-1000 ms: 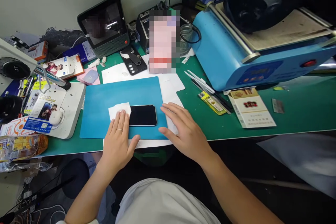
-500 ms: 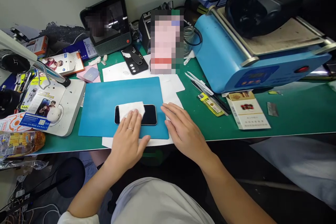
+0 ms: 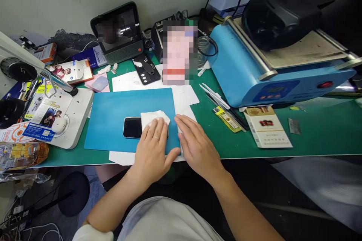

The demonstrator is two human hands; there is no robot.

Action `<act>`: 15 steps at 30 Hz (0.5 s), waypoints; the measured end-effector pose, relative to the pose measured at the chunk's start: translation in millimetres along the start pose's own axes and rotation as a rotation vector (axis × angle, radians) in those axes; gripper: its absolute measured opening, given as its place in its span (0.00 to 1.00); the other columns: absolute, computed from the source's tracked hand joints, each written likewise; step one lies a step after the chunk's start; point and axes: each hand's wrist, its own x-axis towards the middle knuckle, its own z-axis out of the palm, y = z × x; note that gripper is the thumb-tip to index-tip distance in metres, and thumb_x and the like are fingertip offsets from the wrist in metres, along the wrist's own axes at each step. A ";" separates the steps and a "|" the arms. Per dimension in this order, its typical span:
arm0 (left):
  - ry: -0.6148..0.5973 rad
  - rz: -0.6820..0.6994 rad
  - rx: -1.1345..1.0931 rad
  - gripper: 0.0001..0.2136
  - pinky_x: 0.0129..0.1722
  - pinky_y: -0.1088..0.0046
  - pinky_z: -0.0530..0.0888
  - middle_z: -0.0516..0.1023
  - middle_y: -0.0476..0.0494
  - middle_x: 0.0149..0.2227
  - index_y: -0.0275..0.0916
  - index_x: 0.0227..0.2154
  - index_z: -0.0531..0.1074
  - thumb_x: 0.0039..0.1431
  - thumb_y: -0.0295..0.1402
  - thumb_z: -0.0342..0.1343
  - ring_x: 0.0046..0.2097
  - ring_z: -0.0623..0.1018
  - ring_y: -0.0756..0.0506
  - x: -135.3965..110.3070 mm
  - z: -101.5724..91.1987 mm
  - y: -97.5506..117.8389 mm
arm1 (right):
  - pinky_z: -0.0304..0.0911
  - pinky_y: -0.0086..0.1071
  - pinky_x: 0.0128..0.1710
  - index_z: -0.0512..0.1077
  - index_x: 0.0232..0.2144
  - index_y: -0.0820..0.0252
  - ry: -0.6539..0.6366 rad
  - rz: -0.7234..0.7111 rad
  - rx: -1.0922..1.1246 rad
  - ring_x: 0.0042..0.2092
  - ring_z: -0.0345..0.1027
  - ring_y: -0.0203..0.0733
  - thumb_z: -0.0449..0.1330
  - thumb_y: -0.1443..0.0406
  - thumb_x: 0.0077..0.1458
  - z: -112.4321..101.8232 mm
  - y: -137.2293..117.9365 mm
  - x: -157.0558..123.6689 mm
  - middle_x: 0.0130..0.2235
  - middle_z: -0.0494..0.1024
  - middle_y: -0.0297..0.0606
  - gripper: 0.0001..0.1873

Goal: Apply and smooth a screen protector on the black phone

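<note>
A smartphone [image 3: 131, 127] lies face up and sideways on a blue mat [image 3: 107, 109], its dark screen toward me. My left hand [image 3: 152, 147] rests flat, fingers stretched, on a folded white wipe [image 3: 151, 116] that covers the right part of the screen. The phone's right end is mostly hidden under the wipe and fingers. At the mat's right edge, my right hand [image 3: 196, 145] lies with its fingers extended and touches the mat's border, apart from the phone. Nothing shows in that hand.
A blue machine [image 3: 232, 67] with metal rails stands at right. In front of it lie a cigarette pack [image 3: 266, 128] and thin tools [image 3: 219, 98]. Behind the mat are a black phone part [image 3: 146, 71] and a smart display [image 3: 118, 30]. A white lamp base [image 3: 76, 120] sits at left.
My left hand has slid the wipe rightward along the phone, uncovering the screen's left part. My right hand stays by the mat's right edge. The view has tilted slightly.
</note>
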 end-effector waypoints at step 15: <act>-0.008 -0.178 0.119 0.35 0.70 0.47 0.63 0.52 0.27 0.74 0.30 0.74 0.45 0.75 0.50 0.42 0.75 0.54 0.33 -69.3 -23.1 -42.4 | 0.72 0.55 0.58 0.57 0.71 0.53 -0.011 0.031 -0.004 0.63 0.67 0.59 0.53 0.64 0.70 -1.1 -2.2 0.1 0.65 0.70 0.53 0.29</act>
